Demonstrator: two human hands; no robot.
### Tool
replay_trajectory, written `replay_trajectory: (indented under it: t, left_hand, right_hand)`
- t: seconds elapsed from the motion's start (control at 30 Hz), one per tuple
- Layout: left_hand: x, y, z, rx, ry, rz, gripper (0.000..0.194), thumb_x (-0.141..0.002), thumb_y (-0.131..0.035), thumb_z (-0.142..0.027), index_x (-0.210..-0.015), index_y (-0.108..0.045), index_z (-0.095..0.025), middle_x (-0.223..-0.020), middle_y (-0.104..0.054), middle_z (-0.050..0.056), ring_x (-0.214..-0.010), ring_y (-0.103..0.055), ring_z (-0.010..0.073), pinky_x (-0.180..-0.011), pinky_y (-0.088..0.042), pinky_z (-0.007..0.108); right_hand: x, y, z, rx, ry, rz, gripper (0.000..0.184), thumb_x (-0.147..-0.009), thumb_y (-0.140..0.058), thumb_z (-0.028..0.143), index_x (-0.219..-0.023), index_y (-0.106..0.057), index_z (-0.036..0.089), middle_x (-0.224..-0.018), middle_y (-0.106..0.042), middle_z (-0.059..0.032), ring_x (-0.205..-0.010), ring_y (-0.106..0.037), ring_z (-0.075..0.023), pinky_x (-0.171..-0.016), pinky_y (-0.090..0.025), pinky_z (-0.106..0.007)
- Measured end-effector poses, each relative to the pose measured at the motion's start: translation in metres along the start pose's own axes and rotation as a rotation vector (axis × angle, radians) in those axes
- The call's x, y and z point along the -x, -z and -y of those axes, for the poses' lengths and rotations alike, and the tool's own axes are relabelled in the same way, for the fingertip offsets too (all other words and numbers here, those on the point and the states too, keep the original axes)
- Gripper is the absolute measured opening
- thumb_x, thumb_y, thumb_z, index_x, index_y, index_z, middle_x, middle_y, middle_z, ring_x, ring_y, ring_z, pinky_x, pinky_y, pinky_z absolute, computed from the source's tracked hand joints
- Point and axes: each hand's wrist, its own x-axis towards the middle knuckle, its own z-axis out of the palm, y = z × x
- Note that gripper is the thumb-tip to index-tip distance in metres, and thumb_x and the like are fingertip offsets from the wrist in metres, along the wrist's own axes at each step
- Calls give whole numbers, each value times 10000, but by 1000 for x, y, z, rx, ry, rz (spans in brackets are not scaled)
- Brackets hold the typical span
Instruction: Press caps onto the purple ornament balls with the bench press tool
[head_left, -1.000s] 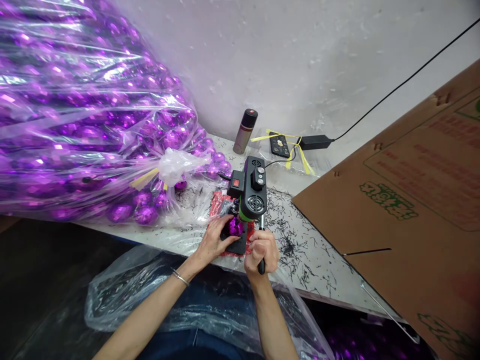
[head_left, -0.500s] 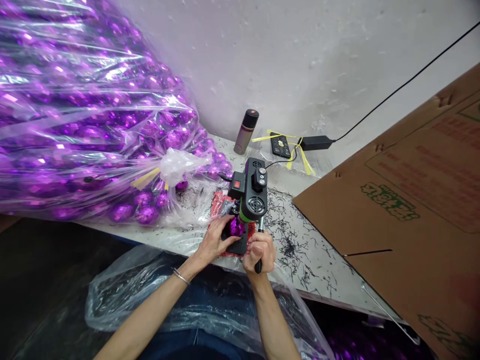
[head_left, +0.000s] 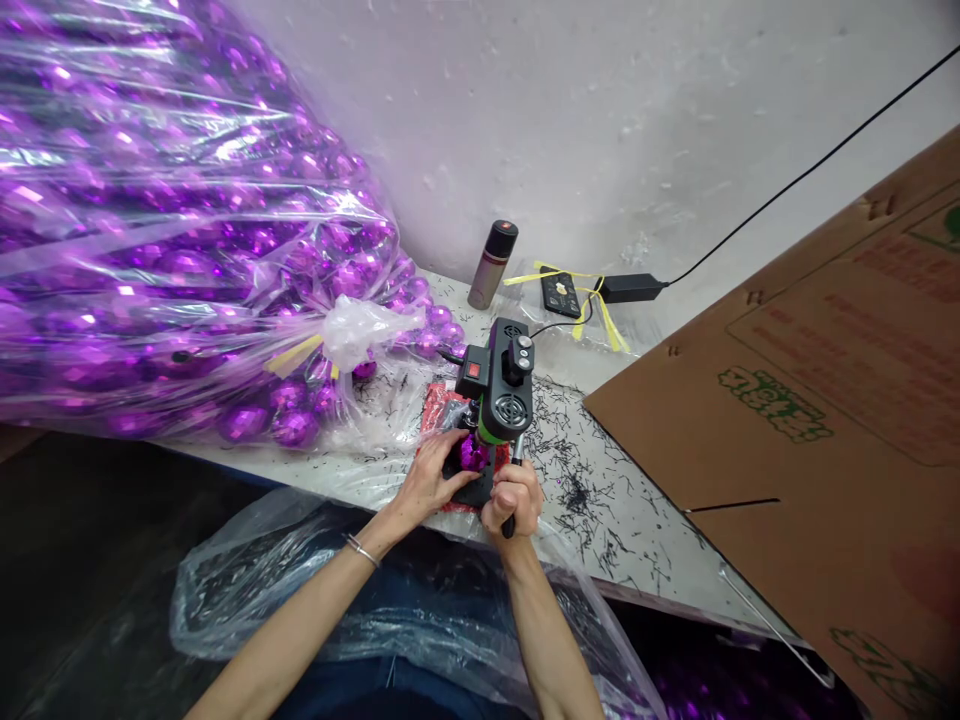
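A small black bench drill press [head_left: 511, 385] with round vents and a red switch stands on the table over a red mat [head_left: 435, 405]. Under its head sits a shiny purple ball ornament [head_left: 472, 453]. My left hand [head_left: 433, 475] grips that ball from the left, thumb on the near side and fingers on the far side. Closed round the black-handled lever [head_left: 518, 450] at the machine's right is my right hand [head_left: 516, 500]. Where the tool meets the ball is hidden by the machine's head.
A big clear bag of purple balls [head_left: 187, 260] fills the left. Behind the machine are a spray can [head_left: 493, 265], a phone [head_left: 559, 292] and a black power adapter [head_left: 630, 288]. Black shavings [head_left: 577, 490] litter the table. A cardboard box [head_left: 810, 400] leans in from the right.
My right hand has shifted slightly left and up, and the lever's handle has moved with it. My left hand stays on the ball in the same place.
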Motion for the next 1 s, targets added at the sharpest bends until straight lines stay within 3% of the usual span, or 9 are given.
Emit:
replay_trajectory:
  t: [0.27,0.43,0.53,0.63,0.7,0.8,0.87,0.93,1.0]
  left_hand:
    - [1,1,0,-8,1,3,533,-908,-733,-368,-1382,-549,-208,-1292,-694,146,-1205,-669,300,-1028,-541,483]
    - [-4,0,1,7,16,-5,559,-880,-770,-383,-1370,-563,-211,-1305,-691,147,-1233,-664,307,-1050,-538,494]
    - [0,7,-8,10,18,-43,547,-892,-758,-390,-1373,-563,-220,-1306,-693,137,-1241,-665,296,-1058,-547,481]
    - [30,24,-24,-29,-42,-62,594,-909,-729,-434,-1427,-521,-229,-1324,-686,142,-1261,-658,295,-1075,-548,473]
    - [66,32,-32,-83,-126,24,675,-877,-746,-492,-1457,-506,-243,-1294,-704,141,-1220,-685,300,-1051,-573,453]
    - [120,32,-34,-214,-191,148,813,-793,-793,-563,-1481,-492,-251,-1243,-731,144,-1082,-749,300,-942,-635,406]
    - [137,29,-31,-284,-195,143,923,-719,-800,-654,-1481,-487,-239,-1220,-737,159,-1012,-769,317,-861,-660,408]
    - [129,30,-25,-289,-218,107,847,-774,-758,-655,-1457,-506,-222,-1162,-754,148,-983,-773,305,-846,-662,397]
    - [94,42,-16,-285,-223,35,519,-954,-649,-473,-1400,-557,-224,-1105,-765,118,-998,-764,264,-906,-641,376]
  right_hand:
    - [-29,13,3,-29,94,99,313,-1044,-377,232,-749,-478,230,-680,-549,10,-597,-497,-122,-585,-428,-276]
    - [-81,24,23,-107,-210,96,319,-1007,-450,147,-697,-460,221,-648,-510,21,-609,-523,-112,-578,-383,-271]
    - [-95,24,30,-125,-300,87,358,-1009,-471,168,-658,-427,221,-617,-467,36,-598,-511,-108,-593,-390,-272]
    - [-89,24,31,-145,-304,84,347,-1010,-458,150,-670,-443,218,-630,-477,35,-609,-516,-106,-601,-397,-269]
    - [-80,25,32,-144,-283,105,325,-1004,-446,124,-692,-468,216,-655,-511,26,-624,-529,-109,-602,-400,-270]
    - [-70,25,31,-127,-257,106,313,-986,-449,89,-700,-479,216,-677,-541,18,-629,-536,-111,-597,-400,-272]
    - [-67,24,31,-122,-252,92,317,-974,-452,71,-694,-474,217,-677,-543,19,-626,-536,-112,-591,-397,-272]
    - [-67,24,30,-125,-239,88,316,-966,-453,59,-693,-472,219,-676,-544,17,-633,-544,-117,-590,-401,-273]
    - [-66,24,30,-126,-222,86,311,-959,-458,53,-697,-471,219,-677,-543,16,-641,-550,-121,-590,-404,-273]
